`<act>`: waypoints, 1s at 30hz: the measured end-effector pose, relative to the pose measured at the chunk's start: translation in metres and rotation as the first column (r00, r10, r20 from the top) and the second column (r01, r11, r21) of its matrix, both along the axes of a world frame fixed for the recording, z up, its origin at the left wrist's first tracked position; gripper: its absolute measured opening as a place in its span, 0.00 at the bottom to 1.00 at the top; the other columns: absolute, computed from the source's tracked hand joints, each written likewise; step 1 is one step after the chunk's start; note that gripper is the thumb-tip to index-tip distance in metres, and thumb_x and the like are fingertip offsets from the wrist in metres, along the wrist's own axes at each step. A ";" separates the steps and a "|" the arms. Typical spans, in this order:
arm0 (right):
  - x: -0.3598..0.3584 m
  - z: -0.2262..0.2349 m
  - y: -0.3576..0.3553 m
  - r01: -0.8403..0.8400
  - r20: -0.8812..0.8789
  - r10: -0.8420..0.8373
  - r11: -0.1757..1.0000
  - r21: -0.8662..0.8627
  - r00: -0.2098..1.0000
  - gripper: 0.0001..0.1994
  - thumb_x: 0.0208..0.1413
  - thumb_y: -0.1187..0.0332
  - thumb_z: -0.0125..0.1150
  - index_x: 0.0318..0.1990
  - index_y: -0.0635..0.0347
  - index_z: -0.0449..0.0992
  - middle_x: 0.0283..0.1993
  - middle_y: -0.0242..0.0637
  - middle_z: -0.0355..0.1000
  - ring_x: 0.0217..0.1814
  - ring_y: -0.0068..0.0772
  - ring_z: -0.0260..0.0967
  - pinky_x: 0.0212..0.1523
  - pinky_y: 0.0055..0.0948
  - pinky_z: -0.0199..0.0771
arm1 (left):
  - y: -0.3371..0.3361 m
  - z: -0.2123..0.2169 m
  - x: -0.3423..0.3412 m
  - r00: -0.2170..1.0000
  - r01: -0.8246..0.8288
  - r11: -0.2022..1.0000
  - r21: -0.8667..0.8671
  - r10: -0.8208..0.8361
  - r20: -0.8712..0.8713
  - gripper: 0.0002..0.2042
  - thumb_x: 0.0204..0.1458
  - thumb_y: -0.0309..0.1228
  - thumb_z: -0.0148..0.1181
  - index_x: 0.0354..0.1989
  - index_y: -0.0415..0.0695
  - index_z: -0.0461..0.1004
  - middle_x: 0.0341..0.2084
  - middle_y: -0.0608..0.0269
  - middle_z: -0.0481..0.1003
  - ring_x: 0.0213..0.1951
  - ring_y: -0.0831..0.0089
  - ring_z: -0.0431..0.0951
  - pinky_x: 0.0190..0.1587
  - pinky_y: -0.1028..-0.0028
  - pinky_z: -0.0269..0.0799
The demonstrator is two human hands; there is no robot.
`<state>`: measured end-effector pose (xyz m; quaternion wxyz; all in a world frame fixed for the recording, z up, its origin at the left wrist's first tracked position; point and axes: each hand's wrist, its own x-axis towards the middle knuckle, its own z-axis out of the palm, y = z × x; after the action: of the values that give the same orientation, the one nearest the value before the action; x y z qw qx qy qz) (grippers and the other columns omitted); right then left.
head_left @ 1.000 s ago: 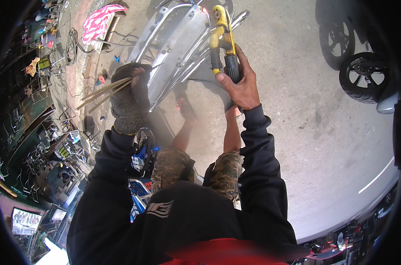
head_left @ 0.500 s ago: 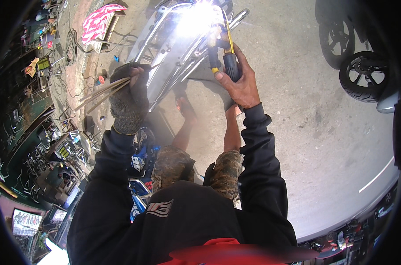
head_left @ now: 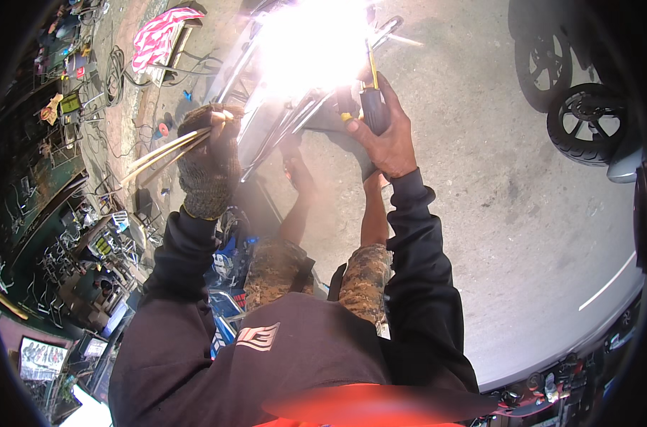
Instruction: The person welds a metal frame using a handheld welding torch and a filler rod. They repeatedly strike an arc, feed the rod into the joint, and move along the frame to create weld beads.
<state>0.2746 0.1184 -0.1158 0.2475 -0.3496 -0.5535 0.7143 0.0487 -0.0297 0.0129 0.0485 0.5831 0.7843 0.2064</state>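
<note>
My right hand (head_left: 389, 139) is bare and wraps round the black grip of a welding electrode holder (head_left: 374, 108), whose yellow-edged upper part runs up into a white glare. That glare hides the holder's tip and much of the metal tube frame (head_left: 295, 117) below it. Several thin welding rods (head_left: 165, 151) are pinched in my left hand (head_left: 211, 156), which wears a grey knitted glove. The rods point down and left, away from the frame. My left hand is just left of the frame; whether it touches the frame I cannot tell.
Motorcycle wheels (head_left: 588, 122) stand at the far right. A red-and-white striped cloth (head_left: 159, 35) covers a small stand at the upper left, near coiled cable (head_left: 115, 75). Metal parts and racks (head_left: 60, 267) crowd the left side. A blue motorcycle part (head_left: 223, 313) lies beside my left leg.
The arc's glare has grown much larger and brighter, covering more of the frame and the holder's top. Both hands keep nearly the same place and grip.
</note>
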 end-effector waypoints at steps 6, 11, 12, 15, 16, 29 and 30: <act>0.005 0.003 -0.001 -0.017 0.019 0.019 0.996 -0.088 1.000 0.54 0.51 0.52 0.79 0.76 0.72 0.52 0.61 0.61 0.73 0.63 0.47 0.75 0.61 0.38 0.75 | -0.001 -0.002 0.001 0.999 0.037 0.998 0.042 -0.037 -0.012 0.09 0.66 0.18 0.55 0.49 0.41 0.64 0.43 0.49 0.77 0.45 0.64 0.83 0.49 0.67 0.78; 0.004 -0.002 -0.003 -0.017 0.024 0.018 0.999 -0.038 1.000 0.55 0.50 0.48 0.79 0.75 0.75 0.53 0.62 0.63 0.72 0.64 0.50 0.74 0.62 0.40 0.74 | -0.001 -0.003 0.001 0.999 0.051 0.997 0.066 -0.050 -0.015 0.10 0.66 0.18 0.54 0.50 0.41 0.63 0.44 0.49 0.77 0.46 0.64 0.83 0.50 0.67 0.78; 0.003 -0.003 -0.003 -0.017 0.028 0.017 1.000 -0.019 0.999 0.55 0.50 0.48 0.79 0.75 0.75 0.53 0.62 0.63 0.72 0.64 0.50 0.74 0.63 0.41 0.74 | -0.001 -0.003 0.000 0.998 -0.010 0.999 0.053 0.007 0.068 0.10 0.66 0.18 0.54 0.50 0.41 0.63 0.44 0.49 0.77 0.46 0.64 0.83 0.50 0.67 0.78; 0.002 -0.005 -0.002 -0.032 0.045 0.032 0.999 -0.006 0.998 0.54 0.50 0.49 0.78 0.75 0.75 0.54 0.62 0.63 0.72 0.64 0.51 0.74 0.63 0.41 0.74 | -0.001 -0.002 0.000 0.990 -0.068 0.998 0.016 0.065 0.121 0.08 0.66 0.19 0.54 0.49 0.41 0.63 0.44 0.48 0.77 0.45 0.65 0.82 0.50 0.68 0.78; 0.002 -0.005 -0.001 -0.038 0.050 0.039 0.999 -0.015 0.998 0.54 0.51 0.49 0.78 0.74 0.75 0.54 0.61 0.63 0.72 0.64 0.51 0.74 0.63 0.41 0.74 | -0.002 -0.001 0.000 0.999 0.006 1.000 0.009 -0.006 0.046 0.08 0.67 0.20 0.55 0.49 0.41 0.64 0.43 0.48 0.78 0.44 0.65 0.82 0.50 0.68 0.78; 0.000 -0.001 0.001 -0.046 0.034 0.047 0.999 -0.017 0.998 0.54 0.52 0.51 0.78 0.74 0.79 0.52 0.61 0.63 0.73 0.62 0.50 0.76 0.61 0.40 0.77 | 0.001 -0.001 -0.001 0.993 -0.094 0.995 -0.011 0.095 0.071 0.05 0.67 0.24 0.57 0.44 0.40 0.66 0.38 0.49 0.81 0.44 0.64 0.83 0.50 0.65 0.77; 0.000 -0.001 0.001 -0.049 0.037 0.050 0.998 -0.025 0.998 0.54 0.52 0.52 0.78 0.74 0.79 0.52 0.61 0.63 0.73 0.62 0.50 0.76 0.61 0.40 0.77 | 0.001 0.000 -0.001 0.997 -0.062 0.998 0.005 0.062 0.038 0.05 0.67 0.23 0.57 0.44 0.40 0.66 0.38 0.49 0.81 0.44 0.65 0.83 0.50 0.65 0.77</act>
<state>0.2742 0.1194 -0.1171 0.2152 -0.3521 -0.5578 0.7202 0.0482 -0.0282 0.0133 0.0551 0.5547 0.8003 0.2209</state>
